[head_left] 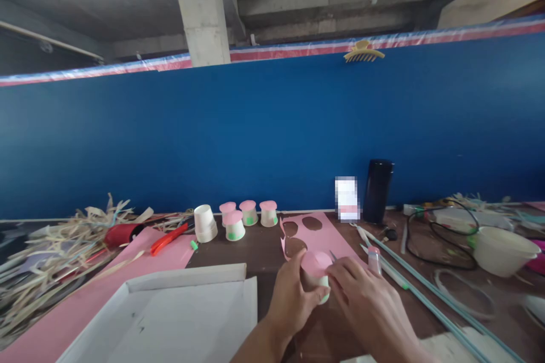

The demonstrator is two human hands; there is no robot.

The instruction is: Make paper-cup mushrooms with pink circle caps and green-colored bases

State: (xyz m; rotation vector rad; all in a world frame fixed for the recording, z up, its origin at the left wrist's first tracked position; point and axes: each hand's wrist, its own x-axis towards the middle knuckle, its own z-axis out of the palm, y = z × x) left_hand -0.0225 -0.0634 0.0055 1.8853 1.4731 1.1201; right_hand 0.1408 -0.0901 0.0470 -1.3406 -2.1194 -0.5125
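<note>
Left hand (pixel 289 298): grips a white cup (pixel 313 282) topped by a pink disc (pixel 315 264), in front of the holed pink sheet (pixel 330 232);
Right hand (pixel 368 300): also before the sheet; a thin grey tip (pixel 333 256) shows by its fingertips;
Pink-topped cups (pixel 234 232): four, left of the sheet;
Stacked white cups (pixel 205 226): farther left of the sheet;
Black bottle (pixel 378 193): behind the sheet, rightward

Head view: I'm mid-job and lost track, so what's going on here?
The person's left hand grips a white paper cup with a round pink top. The right hand is beside it, pinching a thin grey pointed object, too small to identify. Four similar pink-topped white cups stand farther back, left of a pink paper sheet with round holes.
</note>
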